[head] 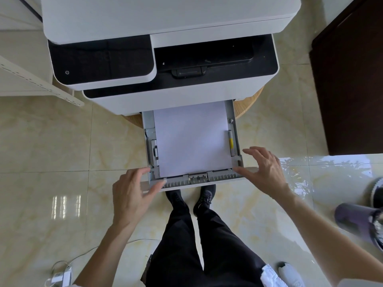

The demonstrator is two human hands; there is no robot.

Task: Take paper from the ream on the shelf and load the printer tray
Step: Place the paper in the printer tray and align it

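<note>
A white and black printer (165,59) stands on a round wooden stand. Its grey paper tray (235,129) is pulled out toward me. A stack of white paper (191,139) lies flat inside the tray between the side guides. My left hand (132,191) rests with spread fingers on the tray's front left corner. My right hand (263,168) touches the front right corner, fingers apart. Neither hand holds paper. The ream and its shelf are out of sight.
A cream perforated shelf rail (41,83) juts in at the left. A dark wooden cabinet (350,79) stands at the right. My feet (190,197) are under the tray. Another person's shoes (373,220) are at the right, and a white charger with cable (62,275) lies lower left.
</note>
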